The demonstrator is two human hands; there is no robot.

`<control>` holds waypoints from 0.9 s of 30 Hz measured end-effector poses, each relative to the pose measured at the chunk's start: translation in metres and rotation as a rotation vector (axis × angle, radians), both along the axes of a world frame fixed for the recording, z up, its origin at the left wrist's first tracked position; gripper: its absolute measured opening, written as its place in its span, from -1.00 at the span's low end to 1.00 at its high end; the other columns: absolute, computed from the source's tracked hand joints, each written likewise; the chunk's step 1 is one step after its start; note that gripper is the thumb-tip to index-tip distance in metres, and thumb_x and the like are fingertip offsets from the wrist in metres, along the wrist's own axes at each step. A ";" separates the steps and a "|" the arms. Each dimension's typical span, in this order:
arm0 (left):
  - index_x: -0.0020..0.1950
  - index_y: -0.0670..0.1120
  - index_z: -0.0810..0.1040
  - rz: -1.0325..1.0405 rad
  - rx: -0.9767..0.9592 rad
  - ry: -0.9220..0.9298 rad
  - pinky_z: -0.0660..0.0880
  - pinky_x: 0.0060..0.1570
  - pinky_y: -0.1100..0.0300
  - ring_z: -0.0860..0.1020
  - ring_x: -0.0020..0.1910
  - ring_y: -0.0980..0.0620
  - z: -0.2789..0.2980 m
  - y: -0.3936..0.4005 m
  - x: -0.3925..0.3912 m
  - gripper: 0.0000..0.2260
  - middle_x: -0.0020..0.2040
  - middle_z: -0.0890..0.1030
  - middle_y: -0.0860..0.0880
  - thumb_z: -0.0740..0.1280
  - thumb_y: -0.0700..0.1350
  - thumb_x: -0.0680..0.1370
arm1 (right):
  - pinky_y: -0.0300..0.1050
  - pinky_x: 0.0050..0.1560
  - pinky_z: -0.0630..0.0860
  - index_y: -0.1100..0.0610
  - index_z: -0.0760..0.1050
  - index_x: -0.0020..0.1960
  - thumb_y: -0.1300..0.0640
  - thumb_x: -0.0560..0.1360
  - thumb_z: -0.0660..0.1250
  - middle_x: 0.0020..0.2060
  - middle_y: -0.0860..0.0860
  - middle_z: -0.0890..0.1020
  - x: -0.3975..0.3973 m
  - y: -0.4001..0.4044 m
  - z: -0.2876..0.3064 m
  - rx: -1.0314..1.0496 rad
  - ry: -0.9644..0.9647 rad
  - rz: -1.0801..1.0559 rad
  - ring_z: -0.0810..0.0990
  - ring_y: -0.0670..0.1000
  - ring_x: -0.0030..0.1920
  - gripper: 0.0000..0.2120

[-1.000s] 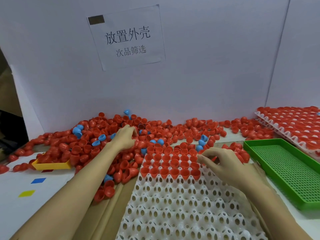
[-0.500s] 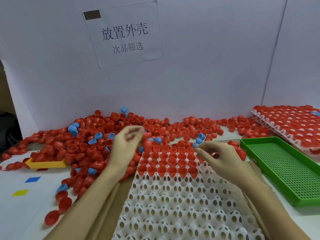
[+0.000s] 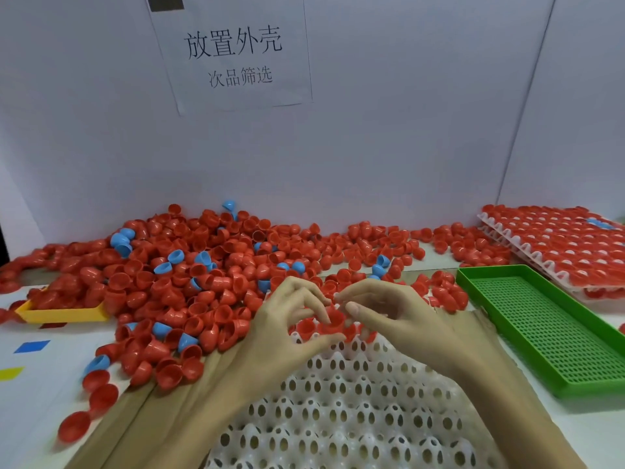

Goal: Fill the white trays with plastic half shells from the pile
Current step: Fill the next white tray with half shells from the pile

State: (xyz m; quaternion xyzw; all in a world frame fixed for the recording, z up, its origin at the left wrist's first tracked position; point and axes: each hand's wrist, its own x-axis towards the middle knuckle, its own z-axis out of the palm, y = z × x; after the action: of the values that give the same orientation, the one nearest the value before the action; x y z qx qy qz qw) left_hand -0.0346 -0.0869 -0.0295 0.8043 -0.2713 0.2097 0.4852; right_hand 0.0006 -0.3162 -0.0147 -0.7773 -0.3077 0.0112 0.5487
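A white tray (image 3: 341,411) with egg-shaped pockets lies in front of me; its far rows hold red half shells, mostly hidden behind my hands. My left hand (image 3: 287,326) and my right hand (image 3: 389,316) meet over the tray's far part. Between their fingertips sits a red half shell (image 3: 333,319), open side up, which both hands pinch. A large pile of red and a few blue half shells (image 3: 203,272) spreads across the table behind and to the left of the tray.
A green perforated tray (image 3: 548,330) lies at the right. Behind it, stacked white trays filled with red shells (image 3: 561,245). A yellow tray (image 3: 61,313) sits at the left under the pile. Loose shells (image 3: 98,397) lie at the front left. White walls enclose the back.
My left hand has come from the pile over to the tray. Both hands have closed together on one red shell above the filled rows.
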 end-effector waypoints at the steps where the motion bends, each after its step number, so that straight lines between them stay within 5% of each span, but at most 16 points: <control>1: -0.06 -0.04 0.63 -0.003 0.115 -0.092 0.57 0.21 0.16 0.60 0.22 -0.02 -0.001 0.002 0.000 -0.82 0.14 0.55 0.09 0.60 -0.07 0.47 | -0.15 -0.02 0.67 -0.03 0.68 0.19 0.05 0.63 0.44 0.03 -0.04 0.75 0.000 0.000 0.001 -0.011 -0.007 0.006 0.74 0.01 0.03 -0.85; 5: -0.02 -0.11 0.66 -0.036 0.435 -0.404 0.53 0.25 0.12 0.54 0.29 0.04 -0.006 0.003 0.001 -0.91 0.18 0.60 0.03 0.47 -0.10 0.59 | -0.05 0.03 0.68 -0.06 0.68 0.09 0.07 0.55 0.54 0.04 -0.11 0.70 -0.001 0.001 -0.003 -0.099 -0.051 -0.007 0.70 -0.01 0.05 -0.87; 9: 0.17 -0.12 0.68 -0.028 0.508 -0.501 0.49 0.36 0.17 0.49 0.41 0.06 -0.006 0.005 0.000 -0.87 0.30 0.60 -0.02 0.41 -0.18 0.65 | -0.05 -0.03 0.67 -0.06 0.68 0.01 0.11 0.51 0.55 0.03 -0.16 0.66 -0.002 0.002 -0.007 -0.167 -0.158 -0.101 0.67 -0.02 0.03 -0.88; 16: 0.29 0.04 0.60 -0.078 -0.059 0.067 0.55 0.25 0.24 0.60 0.30 0.04 -0.001 -0.013 -0.011 -0.74 0.23 0.64 0.08 0.41 -0.19 0.63 | 0.03 -0.09 0.67 -0.01 0.69 -0.14 -0.06 0.58 0.47 -0.07 -0.03 0.70 0.002 0.001 -0.005 -0.053 -0.105 -0.107 0.69 0.06 -0.07 -0.83; 19: 0.29 0.04 0.60 -0.099 -0.202 0.261 0.54 0.25 0.25 0.62 0.28 0.06 0.002 -0.015 -0.013 -0.77 0.21 0.67 0.09 0.39 -0.14 0.64 | -0.19 -0.09 0.59 -0.03 0.69 -0.18 -0.09 0.62 0.39 -0.13 -0.04 0.71 0.000 0.001 -0.002 -0.079 -0.093 -0.122 0.69 -0.03 -0.12 -0.74; 25: 0.27 -0.01 0.66 -0.177 -0.390 0.512 0.56 0.23 0.25 0.69 0.19 -0.03 0.009 -0.010 -0.011 -0.80 0.18 0.71 -0.04 0.36 -0.12 0.66 | -0.10 -0.04 0.67 0.10 0.64 0.21 0.15 0.61 0.45 0.01 0.04 0.73 -0.004 -0.012 0.016 0.030 -0.016 0.007 0.74 0.06 -0.05 -0.82; 27: 0.27 -0.01 0.66 -0.185 -0.416 0.527 0.55 0.24 0.26 0.68 0.21 -0.02 0.008 -0.011 -0.011 -0.80 0.18 0.72 -0.05 0.35 -0.11 0.66 | -0.06 0.01 0.67 0.09 0.70 0.18 0.18 0.60 0.47 0.05 0.00 0.71 -0.006 -0.010 0.015 -0.043 -0.031 0.036 0.72 0.07 -0.02 -0.83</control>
State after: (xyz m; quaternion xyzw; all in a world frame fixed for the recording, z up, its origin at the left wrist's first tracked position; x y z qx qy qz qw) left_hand -0.0459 -0.0984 -0.0218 0.6867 -0.1598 0.0006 0.7092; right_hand -0.0050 -0.3261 0.0007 -0.7834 -0.3298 0.0157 0.5266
